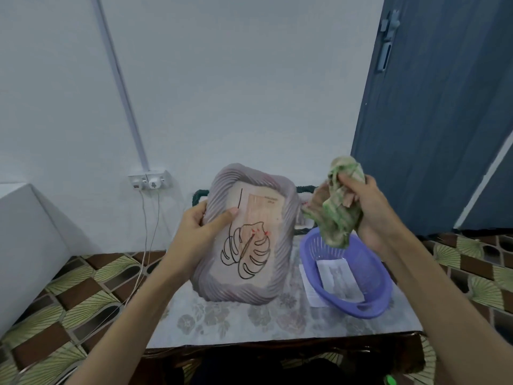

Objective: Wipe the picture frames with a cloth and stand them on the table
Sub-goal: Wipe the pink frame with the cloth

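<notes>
One frame in hand: we hold a pale grey picture frame with a ribbed, rope-like border and a line-drawn leaf print (pixel 247 240) tilted above the tabletop with the pale floral cover (pixel 249 323); its lower edge looks close to the surface, but we cannot tell whether it touches.
Left hand: our left hand (pixel 202 220) grips the frame's left border, thumb laid across the front and fingers curled behind.
Right hand: our right hand (pixel 366 209) is clenched around a crumpled green-and-white cloth (pixel 336 215), held just beside the frame's upper right corner, apart from the glass.
Nearby: a purple plastic colander-style basket (pixel 372 304) sits on the tabletop under the cloth, with a white printed paper slip (pixel 338 276) inside; a dark woven basket (pixel 200 195) shows behind the frame.
Step, as we judge it: wiping is about to begin or resume; standing the frame comes after.
Risk one: a one-sided grip may let the frame twist or slip when the cloth presses on the far side.
Risk two: the hanging cloth end could snag the purple basket and drag it.
Risk three: set down too upright, the frame may topple on the smooth cover.
</notes>
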